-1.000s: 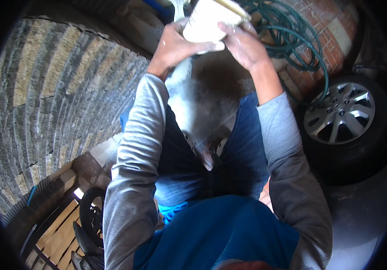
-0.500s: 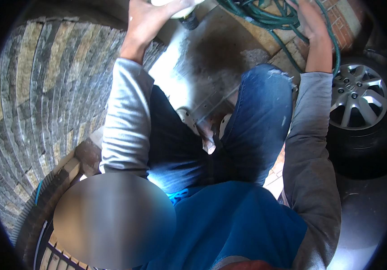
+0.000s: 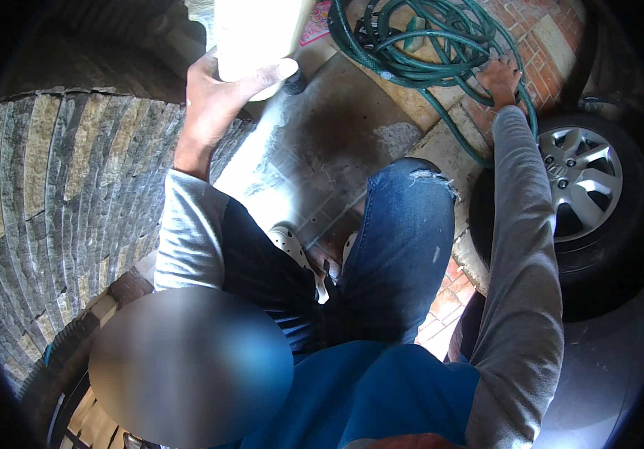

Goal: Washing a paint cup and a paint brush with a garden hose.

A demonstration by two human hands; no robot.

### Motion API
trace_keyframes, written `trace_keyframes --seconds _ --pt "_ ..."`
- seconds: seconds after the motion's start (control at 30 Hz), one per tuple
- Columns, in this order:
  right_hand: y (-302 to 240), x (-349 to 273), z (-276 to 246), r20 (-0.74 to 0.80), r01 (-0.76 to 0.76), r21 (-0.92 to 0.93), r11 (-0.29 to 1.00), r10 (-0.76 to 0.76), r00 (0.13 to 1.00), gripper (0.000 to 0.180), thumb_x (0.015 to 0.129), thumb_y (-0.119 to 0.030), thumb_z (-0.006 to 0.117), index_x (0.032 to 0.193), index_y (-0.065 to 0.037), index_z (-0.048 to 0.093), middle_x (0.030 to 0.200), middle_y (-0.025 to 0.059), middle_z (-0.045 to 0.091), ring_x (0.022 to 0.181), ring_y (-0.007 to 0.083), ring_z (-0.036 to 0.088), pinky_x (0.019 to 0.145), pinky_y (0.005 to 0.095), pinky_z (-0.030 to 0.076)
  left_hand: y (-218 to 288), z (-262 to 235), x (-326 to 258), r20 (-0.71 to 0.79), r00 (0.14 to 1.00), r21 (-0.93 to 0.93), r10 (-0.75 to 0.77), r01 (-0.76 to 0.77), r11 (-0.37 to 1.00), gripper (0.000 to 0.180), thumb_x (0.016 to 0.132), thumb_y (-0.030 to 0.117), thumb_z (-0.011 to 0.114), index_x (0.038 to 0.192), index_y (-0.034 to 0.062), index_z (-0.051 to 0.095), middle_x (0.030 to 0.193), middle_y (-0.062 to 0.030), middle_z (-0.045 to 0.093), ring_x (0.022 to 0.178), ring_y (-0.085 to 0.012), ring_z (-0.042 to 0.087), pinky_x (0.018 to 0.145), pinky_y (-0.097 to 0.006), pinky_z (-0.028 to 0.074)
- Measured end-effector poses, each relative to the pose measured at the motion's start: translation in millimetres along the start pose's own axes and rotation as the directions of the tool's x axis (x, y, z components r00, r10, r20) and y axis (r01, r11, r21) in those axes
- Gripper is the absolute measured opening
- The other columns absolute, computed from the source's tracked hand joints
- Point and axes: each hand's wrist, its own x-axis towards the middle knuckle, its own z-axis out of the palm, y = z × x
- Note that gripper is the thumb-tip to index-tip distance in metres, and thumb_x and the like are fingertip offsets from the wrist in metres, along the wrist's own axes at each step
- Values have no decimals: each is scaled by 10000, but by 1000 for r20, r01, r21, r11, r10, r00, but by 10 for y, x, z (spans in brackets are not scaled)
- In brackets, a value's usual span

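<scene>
Brick paving [image 3: 449, 138], left hand [image 3: 213, 97] gripping jug [image 3: 258, 37], right hand [image 3: 498, 75] on hose [image 3: 412, 45]

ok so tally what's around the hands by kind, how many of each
white container, held in the left hand: 1
green garden hose, under the right hand: 1
car wheel: 1
total: 3

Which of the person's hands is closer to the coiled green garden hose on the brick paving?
The right hand: it rests on the coiled green garden hose at its near edge. The left hand is off to the side, gripping a pale plastic container.
</scene>
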Motion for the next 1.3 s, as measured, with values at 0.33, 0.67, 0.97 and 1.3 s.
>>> trace_keyframes --seconds 0.33,0.67,0.97,1.3 --pt "-624 -248 -657 76 125 242 962 -147 986 454 843 -458 607 1161 -136 621 1163 153 631 1074 337 607 887 452 488 71 103 65 33 998 -66 -57 59 996 641 707 374 797 1116 -80 607 1004 -148 672 904 -188 646 850 -298 486" --pt "-18 -760 -1566 -153 -87 371 924 153 976 923 728 -831 431 1100 -17 657 1033 236 659 1019 389 621 863 460 481 -85 297 4 -36 971 -228 -235 221 948 564 702 396 805 932 -105 684 878 -118 703 783 -148 663 732 -281 524" --pt "520 -848 -1828 -123 -84 711 698 241 963 813 724 -779 534 1117 -82 675 1067 169 675 1071 317 605 952 389 411 170 190 -128 70 936 -113 -345 351 929 890 473 659 776 983 -65 684 951 -169 696 894 -240 678 842 -297 503" --pt "565 -741 -1694 -338 324 853 410 -39 940 499 913 -418 607 1003 67 683 805 28 660 754 101 557 714 272 444 586 -419 -676 142 927 -84 -348 362 928 847 511 579 801 1018 -85 663 999 -184 668 960 -274 638 861 -317 490"
